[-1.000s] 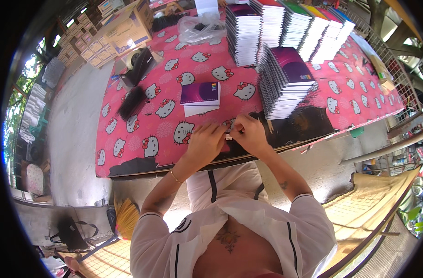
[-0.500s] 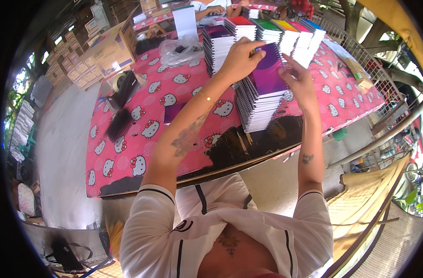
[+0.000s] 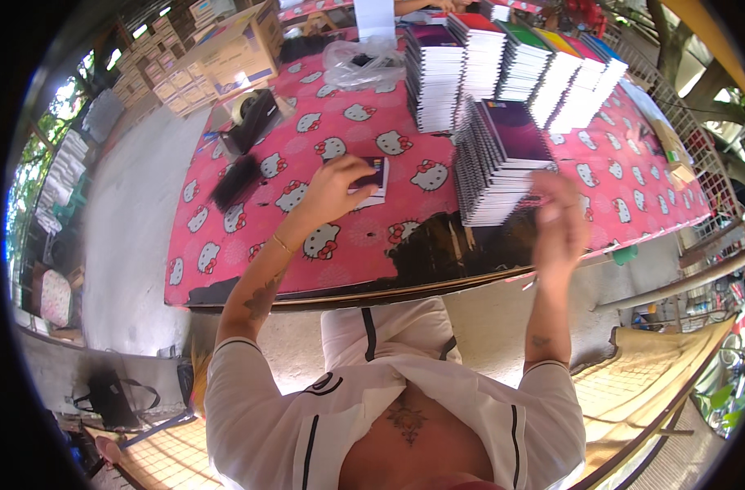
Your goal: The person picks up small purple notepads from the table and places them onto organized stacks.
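My left hand [image 3: 337, 191] is at a small purple notebook [image 3: 378, 173] on the table, its thumb and fingers closed around the notebook's left side. My right hand [image 3: 560, 219] is raised in front of the near stack, smeared by motion; whether its fingers hold anything is unclear. The near stack of spiral notebooks [image 3: 513, 135] has a dark purple cover on top, and its wire-bound edges face left. Behind it stand a taller purple-topped stack [image 3: 434, 77] and a red-topped stack [image 3: 479, 61].
Green, yellow, pink and blue-topped notebook stacks [image 3: 526, 69] continue to the right. A clear plastic bag [image 3: 363, 67], a black tape dispenser [image 3: 254, 121] and a black brush-like object [image 3: 237, 184] lie on the pink patterned table [image 3: 295, 269]. Cardboard boxes [image 3: 238, 57] stand at far left.
Both hands have left the top of the near notebook stack. My left hand has moved left to the small notebook; my right hand has drawn back toward me. The view has shifted.
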{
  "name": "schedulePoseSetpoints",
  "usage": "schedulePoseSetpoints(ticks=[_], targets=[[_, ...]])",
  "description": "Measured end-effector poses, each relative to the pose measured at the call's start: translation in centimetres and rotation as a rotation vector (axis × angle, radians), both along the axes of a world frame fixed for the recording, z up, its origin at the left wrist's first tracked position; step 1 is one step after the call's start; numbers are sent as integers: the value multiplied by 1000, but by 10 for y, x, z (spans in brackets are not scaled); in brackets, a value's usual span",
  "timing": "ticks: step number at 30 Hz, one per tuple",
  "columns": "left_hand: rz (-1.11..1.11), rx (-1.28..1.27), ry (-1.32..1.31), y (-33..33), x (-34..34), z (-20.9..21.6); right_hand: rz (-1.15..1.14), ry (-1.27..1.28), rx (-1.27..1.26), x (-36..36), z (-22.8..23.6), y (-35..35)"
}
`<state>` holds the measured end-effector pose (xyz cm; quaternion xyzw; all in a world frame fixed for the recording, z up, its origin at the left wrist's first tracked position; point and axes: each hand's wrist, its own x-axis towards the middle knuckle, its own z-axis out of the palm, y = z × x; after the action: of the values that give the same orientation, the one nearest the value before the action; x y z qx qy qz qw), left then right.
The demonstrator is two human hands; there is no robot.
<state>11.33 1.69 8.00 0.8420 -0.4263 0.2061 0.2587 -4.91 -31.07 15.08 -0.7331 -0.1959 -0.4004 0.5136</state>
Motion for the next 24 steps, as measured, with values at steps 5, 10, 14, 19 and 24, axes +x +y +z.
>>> schedulePoseSetpoints(ticks=[5, 10, 14, 19, 24], targets=[[97, 0, -127, 21, 11, -49, 434, 523, 177, 63, -95, 97], [114, -37, 121, 24, 25, -39, 367, 715, 298, 113, -178, 123], [143, -75, 220, 21, 31, -38, 348, 680, 267, 125, -193, 132], [168, -105, 145, 21, 27, -44, 149, 563, 42, 125, -184, 143], [197, -139, 176, 23, 25, -46, -93, 329, -242, 119, -159, 148]])
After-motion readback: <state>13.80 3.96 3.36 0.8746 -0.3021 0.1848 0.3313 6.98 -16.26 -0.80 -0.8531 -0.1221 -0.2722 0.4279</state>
